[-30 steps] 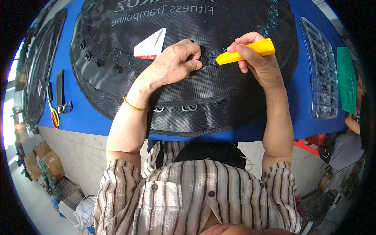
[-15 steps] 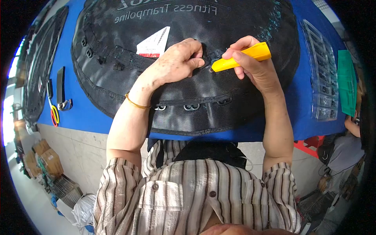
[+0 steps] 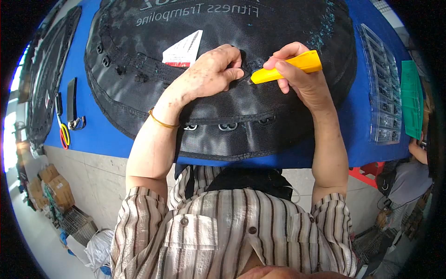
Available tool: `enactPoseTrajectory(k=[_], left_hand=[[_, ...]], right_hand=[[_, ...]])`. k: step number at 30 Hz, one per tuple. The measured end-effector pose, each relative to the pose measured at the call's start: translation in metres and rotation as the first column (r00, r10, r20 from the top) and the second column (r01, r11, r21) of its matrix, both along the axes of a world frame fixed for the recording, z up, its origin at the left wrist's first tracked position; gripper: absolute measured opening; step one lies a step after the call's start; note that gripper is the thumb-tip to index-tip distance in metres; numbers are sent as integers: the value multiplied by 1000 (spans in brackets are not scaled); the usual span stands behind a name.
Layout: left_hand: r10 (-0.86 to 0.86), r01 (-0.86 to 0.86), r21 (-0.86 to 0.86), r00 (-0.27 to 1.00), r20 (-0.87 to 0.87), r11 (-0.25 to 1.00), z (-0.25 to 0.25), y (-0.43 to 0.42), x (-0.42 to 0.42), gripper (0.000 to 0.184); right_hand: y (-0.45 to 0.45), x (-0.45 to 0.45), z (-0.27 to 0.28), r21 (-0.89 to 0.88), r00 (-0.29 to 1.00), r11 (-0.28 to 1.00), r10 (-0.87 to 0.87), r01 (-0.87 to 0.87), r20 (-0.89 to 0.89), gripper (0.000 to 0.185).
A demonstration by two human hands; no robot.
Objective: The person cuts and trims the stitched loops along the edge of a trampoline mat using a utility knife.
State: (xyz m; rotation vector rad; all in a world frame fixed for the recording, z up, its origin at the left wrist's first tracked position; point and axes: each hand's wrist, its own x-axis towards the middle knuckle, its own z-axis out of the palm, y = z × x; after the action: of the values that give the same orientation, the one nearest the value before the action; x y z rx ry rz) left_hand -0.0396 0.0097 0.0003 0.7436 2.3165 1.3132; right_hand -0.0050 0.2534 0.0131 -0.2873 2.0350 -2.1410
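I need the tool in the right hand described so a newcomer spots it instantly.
Find the black mat on the blue table. Over it, the right hand holds the tool, a chunky tapered stick with its narrow end toward the left hand. Unlike the white-and-red label near that hand, it is bright yellow.

On the left side of the blue table (image 3: 104, 139), scissors (image 3: 64, 138) with red and yellow handles lie beside a black strip (image 3: 71, 100); farther left is a dark cloth (image 3: 51, 79). On the right lies a clear divided case (image 3: 384, 109), with a green tray (image 3: 410, 97) just right of it. At the near right are a red stool (image 3: 366, 175) and another person in grey (image 3: 406, 180); at the near left, cardboard boxes (image 3: 60, 191) and a white bag (image 3: 100, 245).
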Motion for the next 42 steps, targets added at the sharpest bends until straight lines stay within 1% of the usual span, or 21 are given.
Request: enactPoseTrajectory(k=[7, 9, 10, 11, 12, 15, 18, 24, 27, 29, 34, 36, 37, 39, 40, 42], left_hand=[[-13, 12, -3, 1000, -29, 1000, 0, 1, 0, 18], [-4, 5, 31, 1000, -3, 1000, 0, 1, 0, 18], [-5, 5, 31, 1000, -2, 1000, -2, 0, -1, 18], [-11, 12, 18, 998, -60, 1000, -4, 0, -2, 18], [-18, 19, 4, 993, -119, 1000, -6, -1, -3, 18], [-16, 17, 0, 991, -133, 1000, -8, 0, -3, 17], [-20, 20, -1, 990, -136, 1000, -7, 1, -3, 17], [-21, 21, -8, 992, -126, 1000, -4, 1, -4, 17], [-17, 16, -7, 993, -115, 1000, -4, 1, -3, 18], [-19, 18, -7, 992, -124, 1000, -5, 1, -3, 18], [-36, 37, 9, 990, -139, 999, -4, -2, -2, 17], [-77, 81, -9, 895, -439, 997, -7, -3, -4, 18], [-77, 82, -7, 895, -439, 997, -7, -2, -4, 18], [-40, 43, 13, 985, -170, 999, -6, -2, -2, 18], [-41, 44, 12, 985, -169, 999, -5, -1, -2, 18], [-21, 21, 4, 993, -114, 1000, -1, 0, -1, 17]], right_hand=[[-1, 2, 2, 9, 1000, 1000, 10, -10, -20, 29], [-1, 1, 2, 17, 1000, 1000, 6, -6, -31, 28], [-1, 1, 0, 29, 997, 1000, 7, -5, -71, 27], [-1, 1, -1, 42, 994, 999, 8, -4, -112, 27], [0, 1, -1, 42, 994, 999, 8, -3, -112, 27], [2, 0, 0, 58, 996, 998, -23, 28, -80, 28], [5, -2, 2, 43, 998, 999, -32, 34, -56, 28], [8, -3, 5, 77, 998, 996, -34, 37, -44, 27], [14, -6, 3, 70, 995, 995, -65, 70, -72, 27], [16, -7, 2, 62, 995, 993, -94, 96, -34, 27], [17, -8, 1, 75, 995, 993, -85, 89, -56, 28], [17, -9, 0, 83, 995, 993, -81, 85, -57, 28], [18, -9, 1, 78, 995, 994, -77, 81, -64, 28], [18, -8, 1, 71, 995, 994, -74, 79, -70, 29], [18, -8, 3, 60, 995, 995, -73, 77, -63, 28], [18, -7, 4, 48, 996, 996, -70, 73, -55, 28]])
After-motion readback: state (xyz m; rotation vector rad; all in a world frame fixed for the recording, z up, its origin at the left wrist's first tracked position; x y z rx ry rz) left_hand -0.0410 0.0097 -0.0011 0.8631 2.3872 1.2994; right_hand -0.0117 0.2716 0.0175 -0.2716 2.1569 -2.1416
